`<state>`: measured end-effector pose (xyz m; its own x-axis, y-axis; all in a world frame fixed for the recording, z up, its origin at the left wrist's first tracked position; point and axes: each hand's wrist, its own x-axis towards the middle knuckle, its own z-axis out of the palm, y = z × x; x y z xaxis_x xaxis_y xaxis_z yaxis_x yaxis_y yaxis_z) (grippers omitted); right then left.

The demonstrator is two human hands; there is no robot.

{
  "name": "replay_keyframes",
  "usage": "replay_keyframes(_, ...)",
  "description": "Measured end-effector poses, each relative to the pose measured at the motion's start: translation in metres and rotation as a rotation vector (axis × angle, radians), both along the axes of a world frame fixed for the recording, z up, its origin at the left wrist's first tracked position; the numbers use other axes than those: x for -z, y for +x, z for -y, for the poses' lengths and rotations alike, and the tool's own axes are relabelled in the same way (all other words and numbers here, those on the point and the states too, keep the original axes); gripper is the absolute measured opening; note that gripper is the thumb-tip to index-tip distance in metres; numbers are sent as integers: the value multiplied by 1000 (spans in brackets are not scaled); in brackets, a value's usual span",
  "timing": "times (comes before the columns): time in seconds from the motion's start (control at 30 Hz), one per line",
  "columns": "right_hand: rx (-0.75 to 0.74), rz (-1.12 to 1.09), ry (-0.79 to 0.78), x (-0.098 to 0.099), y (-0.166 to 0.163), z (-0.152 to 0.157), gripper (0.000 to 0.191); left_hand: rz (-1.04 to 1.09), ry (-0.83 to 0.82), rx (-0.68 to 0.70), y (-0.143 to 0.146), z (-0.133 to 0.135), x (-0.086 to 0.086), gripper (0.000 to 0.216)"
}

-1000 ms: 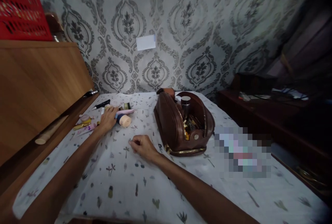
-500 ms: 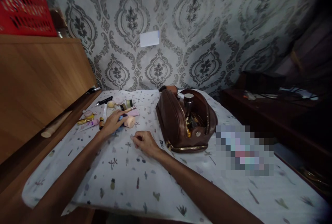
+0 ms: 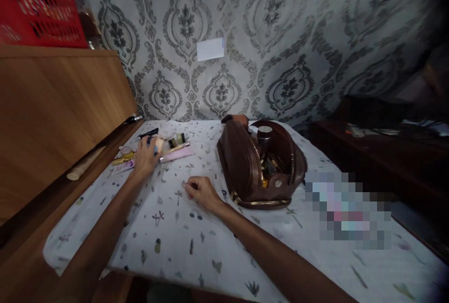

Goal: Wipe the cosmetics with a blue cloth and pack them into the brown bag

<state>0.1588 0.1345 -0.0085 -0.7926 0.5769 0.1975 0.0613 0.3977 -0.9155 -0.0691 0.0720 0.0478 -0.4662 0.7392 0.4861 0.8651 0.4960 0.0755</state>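
My left hand [image 3: 145,159] lies over a heap of small cosmetics [image 3: 168,146] at the far left of the table. Its fingers are closed round a blue bottle with a beige cap [image 3: 156,144]. A pink tube [image 3: 179,155] and a black pen [image 3: 147,133] lie right beside it. My right hand [image 3: 200,191] rests on the patterned white cloth [image 3: 196,242] with its fingers curled in and nothing visible in them. Just right of that hand stands a brown leather toiletry bag [image 3: 243,167], unzipped, with a silver-capped dark bottle [image 3: 264,137] inside.
A wooden cabinet [image 3: 52,111] borders the table on the left, with a red basket [image 3: 35,8] on top. A pale wooden stick [image 3: 86,163] lies in the gap beside it. A dark sideboard [image 3: 379,148] stands at the right. Patterned wallpaper carries a white note [image 3: 210,49].
My left hand closed on the blue bottle and drew it back toward the far-left heap of cosmetics. My right hand stayed where it was. The view shifted slightly.
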Motion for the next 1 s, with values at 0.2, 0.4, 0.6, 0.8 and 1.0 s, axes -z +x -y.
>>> replay_keyframes(0.2, 4, 5, -1, 0, -1, 0, 33, -81, -164, -58, -18, 6, 7, 51)
replay_keyframes(0.4, -2, 19, -6, -2, 0, 1, 33, -62, -221, 29, -29, 8, 9, 47)
replay_keyframes(0.6, -1, 7, 11, -3, 1, 1, 33, -167, -220, 144, 8, -1, 13, 45)
replay_keyframes(0.8, 11, -4, 17, 0, 0, 0, 33, -133, -296, 219, 39, -14, 19, 37)
replay_keyframes(1.0, 63, -30, 28, -2, 2, 2, 34, -41, -214, 242, 40, -7, 5, 30)
